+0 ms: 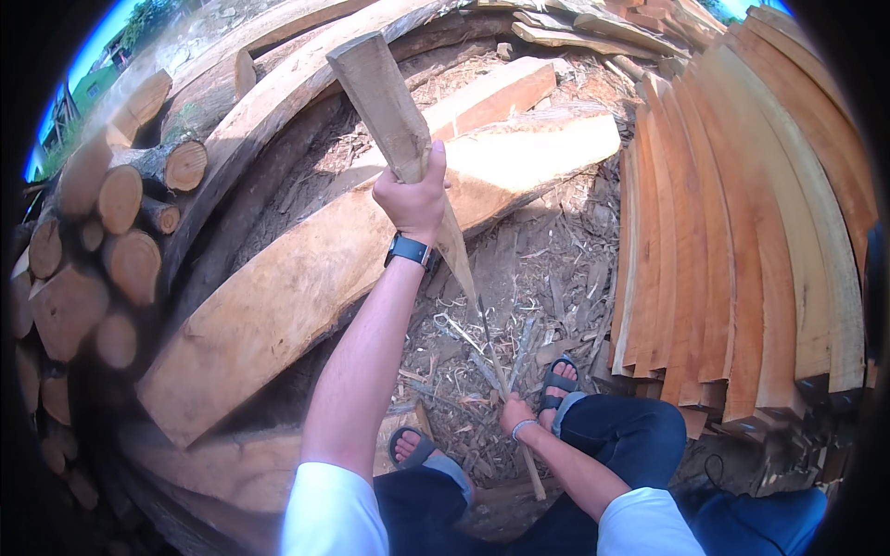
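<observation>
A rough wooden stake (382,107) slants across the middle, its thick squared end up and away from me, its tapered end toward the ground. My left hand (413,196) is wrapped round it below the thick part, thumb lying along the wood. Lower down, my right hand (516,415) grips a long-handled knife with a slim wooden handle (531,473). Its thin dark blade (487,329) shows nearly edge-on beside the stake's narrow tip. Whether blade and wood touch, I cannot tell.
A broad sawn slab (287,287) lies diagonally beyond my left arm. Cut logs (120,199) are piled at left, and long reddish boards (705,241) are stacked at right. Shavings (454,338) litter the ground between my sandalled feet (559,380).
</observation>
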A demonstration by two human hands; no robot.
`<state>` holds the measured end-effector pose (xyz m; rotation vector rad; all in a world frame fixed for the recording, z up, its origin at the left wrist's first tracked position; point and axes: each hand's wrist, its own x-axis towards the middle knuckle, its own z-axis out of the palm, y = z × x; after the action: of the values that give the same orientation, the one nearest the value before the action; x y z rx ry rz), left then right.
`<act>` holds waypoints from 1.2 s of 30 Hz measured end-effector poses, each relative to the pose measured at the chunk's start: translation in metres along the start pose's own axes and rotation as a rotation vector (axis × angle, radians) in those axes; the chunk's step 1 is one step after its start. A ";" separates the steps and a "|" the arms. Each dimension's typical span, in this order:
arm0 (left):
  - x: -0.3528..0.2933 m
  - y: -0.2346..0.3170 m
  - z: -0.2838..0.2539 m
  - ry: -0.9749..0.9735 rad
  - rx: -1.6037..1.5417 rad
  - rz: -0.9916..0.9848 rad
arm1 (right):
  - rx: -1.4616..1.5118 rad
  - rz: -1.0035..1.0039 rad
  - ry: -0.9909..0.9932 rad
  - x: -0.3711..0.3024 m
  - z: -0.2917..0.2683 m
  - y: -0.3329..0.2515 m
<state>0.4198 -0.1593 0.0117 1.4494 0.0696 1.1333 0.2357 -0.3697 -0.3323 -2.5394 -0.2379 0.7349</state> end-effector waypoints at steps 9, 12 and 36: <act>-0.001 0.001 -0.006 0.010 0.038 0.016 | 0.205 0.033 0.084 0.001 -0.031 -0.031; 0.000 0.005 0.009 -0.008 0.000 0.025 | -0.022 -0.002 0.021 0.001 0.017 0.016; 0.001 -0.004 -0.012 0.019 0.042 -0.009 | 0.143 -0.005 0.094 -0.007 -0.013 -0.020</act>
<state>0.4144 -0.1487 0.0070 1.4744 0.1144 1.1441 0.2360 -0.3598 -0.3098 -2.4290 -0.1544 0.6067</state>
